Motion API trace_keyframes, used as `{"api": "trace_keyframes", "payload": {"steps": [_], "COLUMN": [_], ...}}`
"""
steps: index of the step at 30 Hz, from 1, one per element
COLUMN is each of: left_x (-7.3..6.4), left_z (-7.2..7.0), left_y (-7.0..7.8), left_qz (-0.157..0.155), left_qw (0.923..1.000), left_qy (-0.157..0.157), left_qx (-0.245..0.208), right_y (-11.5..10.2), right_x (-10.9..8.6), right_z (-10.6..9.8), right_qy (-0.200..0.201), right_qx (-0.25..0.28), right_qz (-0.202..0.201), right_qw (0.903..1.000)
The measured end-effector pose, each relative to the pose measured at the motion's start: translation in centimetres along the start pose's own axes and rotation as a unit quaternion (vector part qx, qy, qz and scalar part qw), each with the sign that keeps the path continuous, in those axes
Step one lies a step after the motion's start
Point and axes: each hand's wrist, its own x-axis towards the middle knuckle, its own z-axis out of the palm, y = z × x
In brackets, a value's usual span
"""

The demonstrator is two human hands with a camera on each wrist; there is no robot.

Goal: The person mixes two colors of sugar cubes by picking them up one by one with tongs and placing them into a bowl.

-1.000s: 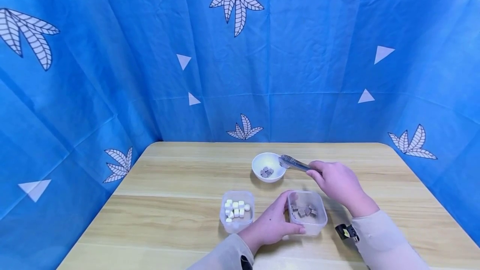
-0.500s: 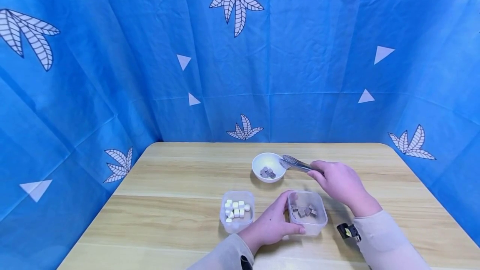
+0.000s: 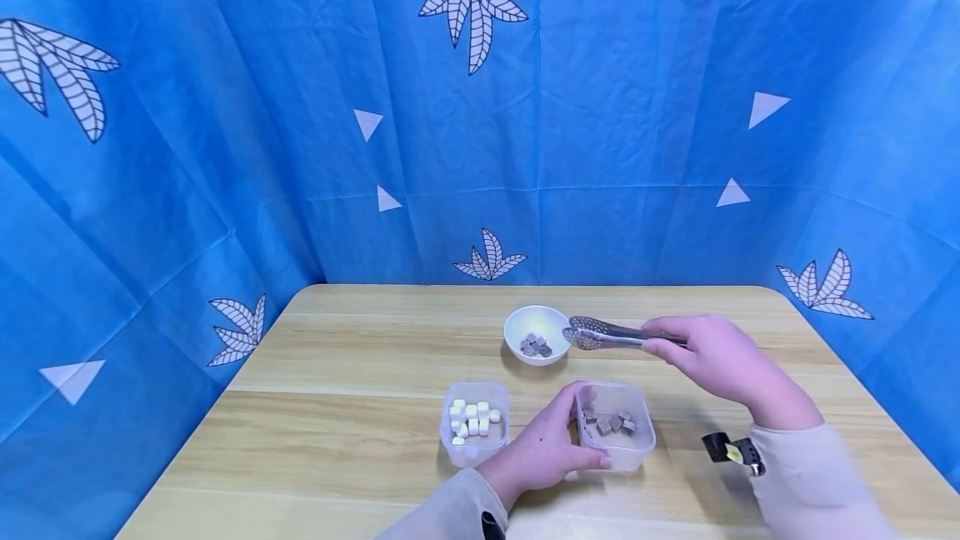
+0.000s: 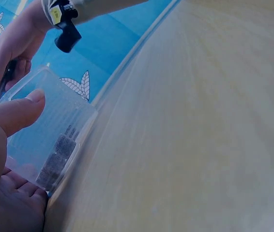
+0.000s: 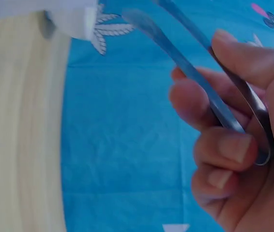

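Observation:
My right hand [image 3: 712,357] grips a pair of metal tongs [image 3: 591,340] whose perforated tips stand apart, close to the right rim of a white bowl [image 3: 534,317]. Nothing shows between the tips. Several greyish-brown cubes [image 3: 534,346] lie at the bottom of the bowl. In the right wrist view, fingers and thumb wrap the two arms of the tongs [image 5: 190,72]. With fingers and thumb on opposite sides, my left hand [image 3: 540,448] holds a clear plastic box [image 3: 628,458] on the table. Inside that box lie several brown cubes [image 3: 604,427], also visible through its wall in the left wrist view.
A second clear plastic box [image 3: 467,457] holding several white cubes [image 3: 472,425] stands left of my left hand. All of it rests on a wooden table [image 3: 337,432]. Behind and at the sides hangs a blue patterned curtain [image 3: 615,132].
A brown cube dropped from the tongs into the bowl. The tongs' tips spread apart, and my right hand moved right, drawing them back toward the bowl's rim. My left hand stayed put.

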Motion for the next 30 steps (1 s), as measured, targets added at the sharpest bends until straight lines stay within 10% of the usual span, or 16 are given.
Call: {"api": "trace_keyframes", "payload": {"steps": [14, 30], "left_x": [0.1, 0.0], "left_z": [0.0, 0.0], "left_y": [-0.2, -0.2], "left_qz": [0.009, 0.029], "left_qw": [0.9998, 0.9995], "left_qy": [0.0, -0.008], "left_qx": [0.015, 0.008], "right_y": [-0.4, -2.3], "right_x": [-1.8, -1.0], "right_z": [-3.3, -1.5], "right_qy": [-0.099, -0.153], "right_qx": [0.015, -0.012], "right_qz": [-0.047, -0.052], "right_qw": [0.9939, 0.9868]}}
